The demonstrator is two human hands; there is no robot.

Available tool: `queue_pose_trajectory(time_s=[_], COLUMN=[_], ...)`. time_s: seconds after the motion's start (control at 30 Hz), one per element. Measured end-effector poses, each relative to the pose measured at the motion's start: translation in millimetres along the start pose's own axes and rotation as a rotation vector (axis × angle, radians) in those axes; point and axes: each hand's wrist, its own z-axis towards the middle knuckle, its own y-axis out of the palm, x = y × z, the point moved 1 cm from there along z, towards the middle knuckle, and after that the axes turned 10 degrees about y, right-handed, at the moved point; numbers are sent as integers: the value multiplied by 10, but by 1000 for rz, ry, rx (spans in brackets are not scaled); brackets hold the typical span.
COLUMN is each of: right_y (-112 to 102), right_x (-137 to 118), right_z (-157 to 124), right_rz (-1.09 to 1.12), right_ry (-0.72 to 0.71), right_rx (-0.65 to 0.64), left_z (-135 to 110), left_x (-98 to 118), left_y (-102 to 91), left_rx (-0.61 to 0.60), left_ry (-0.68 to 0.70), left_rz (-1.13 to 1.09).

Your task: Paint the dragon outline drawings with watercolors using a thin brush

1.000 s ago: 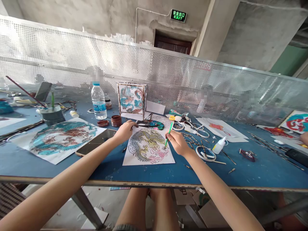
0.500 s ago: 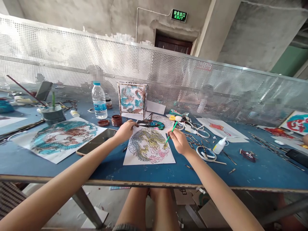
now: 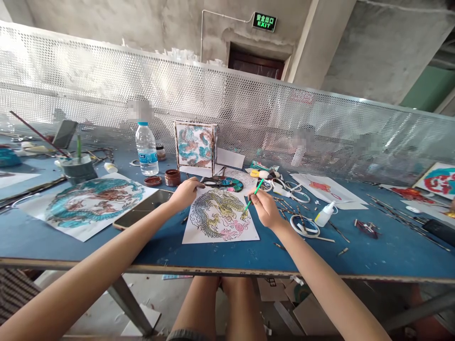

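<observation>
A sheet of paper point(image 3: 192, 235) with a round dragon drawing, partly coloured yellow, grey-blue and pink, lies in front of me. My right hand point(image 3: 262, 204) is closed around a thin green paintbrush point(image 3: 258, 186), held tilted, its lower tip at the drawing's right side. At the sheet's upper left corner rests my left hand point(image 3: 186, 193), fingers out and bent over the paper's edge, holding no tool. Just beyond that corner is a dark palette point(image 3: 232, 183) with blobs of paint. A dark-screened phone point(image 3: 137, 213) sits under my left forearm.
An open brown paint jar point(image 3: 172, 177), a water bottle point(image 3: 146, 151) and a framed dragon picture point(image 3: 195, 147) stand behind. To the left are a painted dragon sheet point(image 3: 85, 232) and a brush cup point(image 3: 77, 169). A glue bottle point(image 3: 324, 215), twigs and a tape coil point(image 3: 304, 227) lie right.
The green paintbrush and my right hand have shifted very slightly. My left hand stays at the sheet's corner.
</observation>
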Motion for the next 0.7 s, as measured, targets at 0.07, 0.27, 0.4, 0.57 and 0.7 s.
queue_pose_trajectory(time_s=[0.07,0.27,0.4,0.57,0.7], right_y=[2,12,1,-5,-14], right_x=[9,-1,5,21,33], right_z=[0,-1,-1,2,11], right_rz=[-24,10,-17,27,-59], right_ry=[-5,-7,2,12,-2], right_rx=[7,-26,-12,-18,27], left_z=[-3,-2,-1,-2,-1], left_x=[18,50,48,27,26], left_y=[-13,-38,-38,-20,-18], left_rx=[-6,-23,-23,-25,-23], left_ry=[-9,-27,-24,-10,-17], left_rz=[5,15,30,25,24])
